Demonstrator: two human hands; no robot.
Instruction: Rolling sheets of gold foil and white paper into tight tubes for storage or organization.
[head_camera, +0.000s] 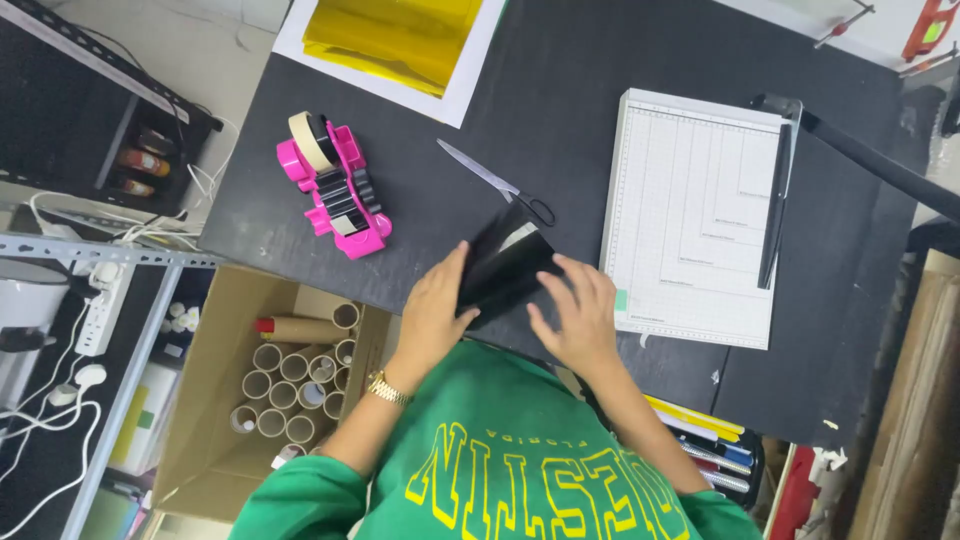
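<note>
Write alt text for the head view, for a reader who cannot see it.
Two hands, left hand and right hand, hold a curled black sheet over a dark table. Nearby lie scissors, a pink tape dispenser and a paper trimmer.

The person wears a green sweatshirt (500, 480) with large yellow block lettering, low in the frame. A gold wristwatch (387, 388) circles one wrist, lower centre-left.

A glossy black sheet (505, 270) curls into a loose roll. It sits tilted above the near edge of the dark bench (560, 120), catching pale reflections.
</note>
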